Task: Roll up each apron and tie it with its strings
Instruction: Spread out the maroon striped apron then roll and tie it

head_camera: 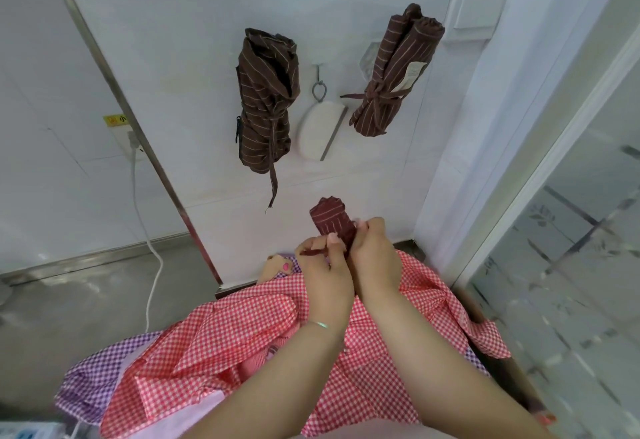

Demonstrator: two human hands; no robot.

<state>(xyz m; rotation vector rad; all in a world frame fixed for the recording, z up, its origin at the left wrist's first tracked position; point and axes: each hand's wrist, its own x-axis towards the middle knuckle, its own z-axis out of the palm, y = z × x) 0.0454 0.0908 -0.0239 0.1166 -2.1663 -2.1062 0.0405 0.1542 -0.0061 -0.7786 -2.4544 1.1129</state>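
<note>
A rolled brown striped apron (329,218) stands upright between my two hands, in front of the white wall. My right hand (375,253) grips the lower part of the roll. My left hand (323,267) pinches a thin brown apron string (313,252) beside the roll. Two more rolled brown striped aprons hang on the wall: one at the left (265,102) with a string dangling below it, one at the right (393,73) tied round its middle with a bow.
A white brush (320,133) hangs from a hook between the two wall aprons. Red checked cloth (242,338) and purple checked cloth (100,369) cover my lap. A white cable (152,251) runs down the wall at left. A glass door (571,265) stands at right.
</note>
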